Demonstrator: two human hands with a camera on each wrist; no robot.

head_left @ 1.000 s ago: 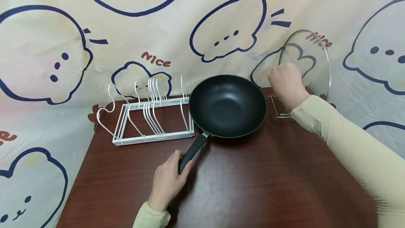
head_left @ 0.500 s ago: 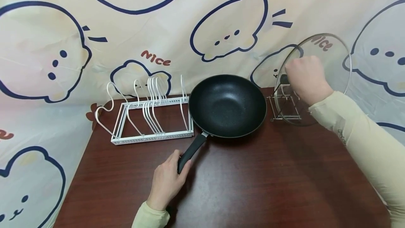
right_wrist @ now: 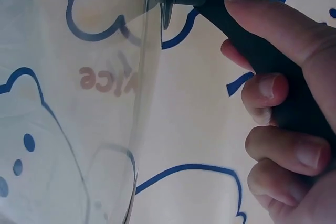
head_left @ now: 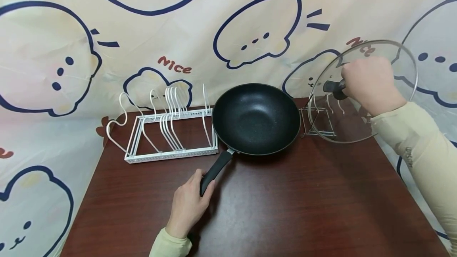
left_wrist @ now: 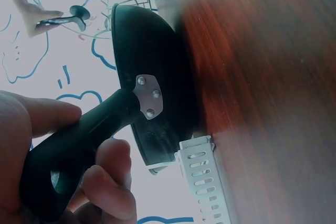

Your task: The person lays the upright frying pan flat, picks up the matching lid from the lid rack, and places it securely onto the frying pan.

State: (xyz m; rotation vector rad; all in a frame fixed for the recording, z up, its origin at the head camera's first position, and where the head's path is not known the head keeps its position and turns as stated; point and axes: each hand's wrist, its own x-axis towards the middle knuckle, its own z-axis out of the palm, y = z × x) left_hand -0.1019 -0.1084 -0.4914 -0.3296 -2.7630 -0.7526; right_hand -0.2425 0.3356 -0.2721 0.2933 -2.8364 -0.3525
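My left hand (head_left: 189, 203) grips the black handle (left_wrist: 107, 113) of a dark frying pan (head_left: 257, 118). The pan faces up at the back middle of the table, its handle angled toward me. In the left wrist view the pan's riveted bracket (left_wrist: 151, 95) shows. To the right, my right hand (head_left: 371, 80) holds a clear glass lid (head_left: 364, 126) by its black handle (right_wrist: 262, 56). The lid is tilted up on its side, with the handle facing left. Four fingers and the thumb wrap that handle in the right wrist view.
A white rack (head_left: 175, 154) with several upright wire dividers stands left of the pan, close against it. Behind the lid, a small wire rack (head_left: 323, 133) sits at the table's back right. A printed cloth (head_left: 246, 19) hangs behind the brown table (head_left: 285, 209).
My right hand has moved to the right with the lid, away from the small wire rack. The lid has turned, so more of its face shows. My left hand and the pan stay put.
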